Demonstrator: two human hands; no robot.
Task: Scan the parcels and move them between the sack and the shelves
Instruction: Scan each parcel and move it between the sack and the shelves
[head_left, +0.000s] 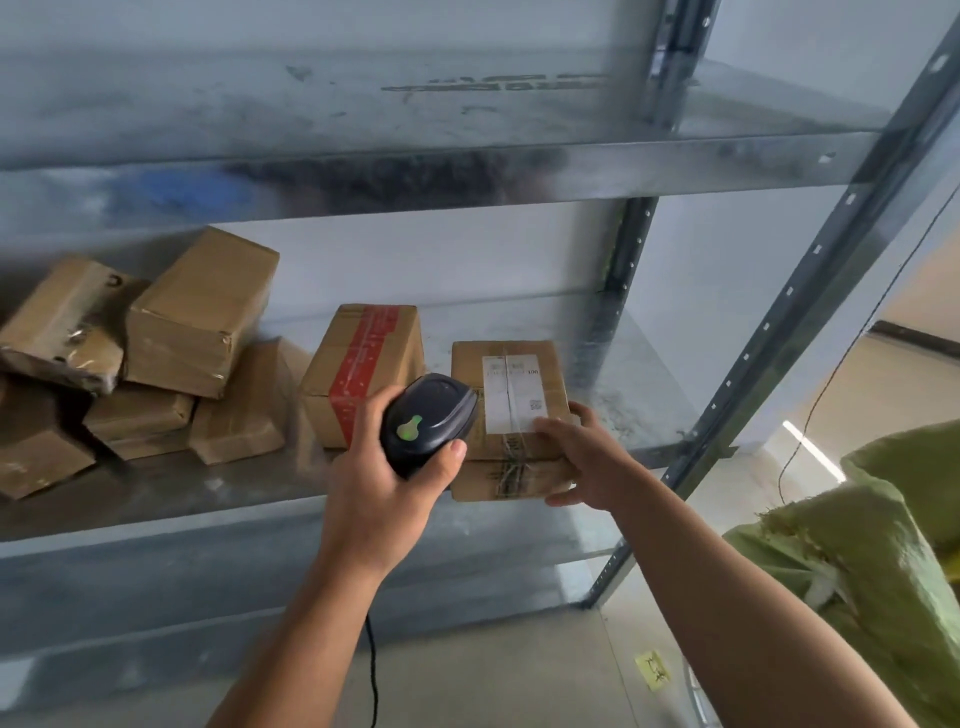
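My left hand (387, 467) grips a black barcode scanner (428, 418) with a green trigger, its head turned toward a brown cardboard parcel (511, 374) bearing a white label. My right hand (579, 457) holds that parcel by its right front corner, at the front edge of the middle metal shelf (234, 499). A parcel with red tape (363, 369) stands just left of it. The green woven sack (862, 561) sits open at the lower right.
Several brown parcels (197, 317) are piled on the left of the same shelf. The upper shelf (467, 171) overhangs close above. A grey upright post (800, 291) stands at the right. The scanner's black cable (373, 670) hangs down by my left forearm.
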